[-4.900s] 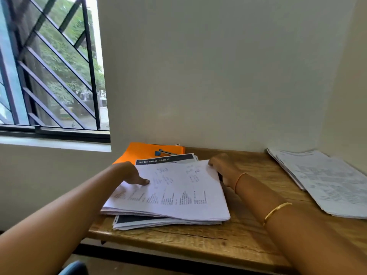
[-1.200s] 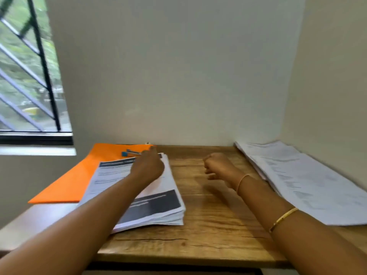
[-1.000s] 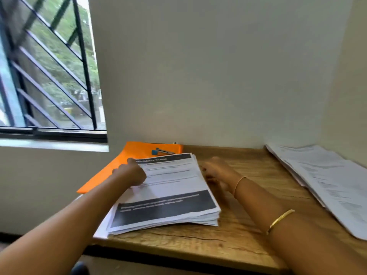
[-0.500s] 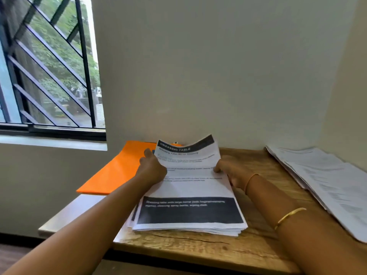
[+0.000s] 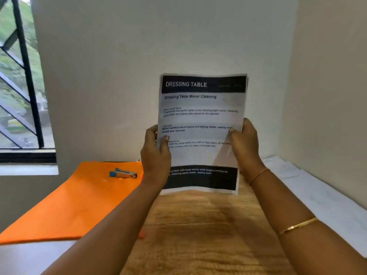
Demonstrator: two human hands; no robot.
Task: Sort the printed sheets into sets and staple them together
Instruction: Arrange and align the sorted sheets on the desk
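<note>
Printed stack [image 5: 200, 120], flat on wooden table [image 5: 198, 225] moments ago, now upright; left hand [image 5: 155, 153] and right hand [image 5: 245, 143] grip its side edges. Stapler [image 5: 123, 173] unmoved on orange folder [image 5: 79, 199].

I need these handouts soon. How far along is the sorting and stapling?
Early. Done: some sheets lie at the right side of the table; whether stapled, I cannot tell. In hand: the left hand and right hand hold the Dressing Table stack upright by its side edges. Left: stapling, since the stapler lies untouched on the orange folder.
</note>
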